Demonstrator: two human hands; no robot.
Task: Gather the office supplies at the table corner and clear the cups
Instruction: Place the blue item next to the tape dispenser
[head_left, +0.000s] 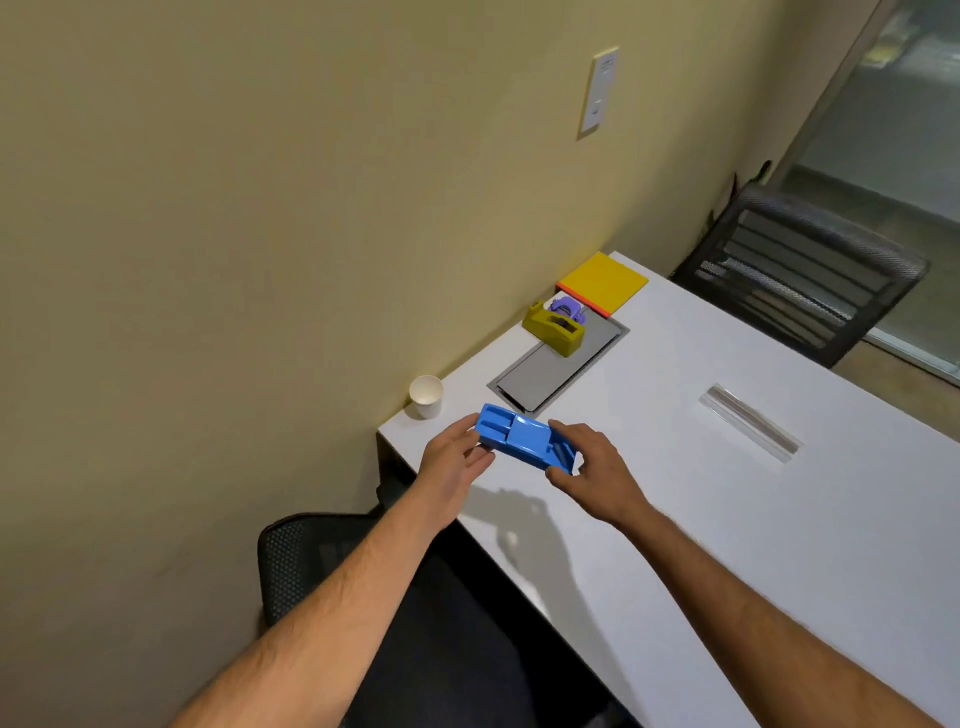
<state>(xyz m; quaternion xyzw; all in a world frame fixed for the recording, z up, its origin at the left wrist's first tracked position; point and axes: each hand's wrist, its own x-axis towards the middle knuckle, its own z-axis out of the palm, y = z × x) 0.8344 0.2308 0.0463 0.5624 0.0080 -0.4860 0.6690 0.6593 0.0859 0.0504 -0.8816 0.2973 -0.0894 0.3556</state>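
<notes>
A blue plastic desk organiser tray (522, 435) is held just above the white table (727, 519) near its left corner. My left hand (452, 462) grips its left end and my right hand (592, 473) grips its right end. A white paper cup (426, 397) stands upright at the table corner by the wall, just left of the tray. Farther along the wall sit a yellow-green tape dispenser (554, 330), a small purple object (567, 306) behind it, and a yellow notepad with an orange edge (605, 280).
A grey cable hatch (550, 374) is set into the table under the tape dispenser. A clear ruler-like strip (748, 430) lies to the right. One black mesh chair (800, 275) stands at the far end, another (311, 566) below my arms. The wall runs along the left.
</notes>
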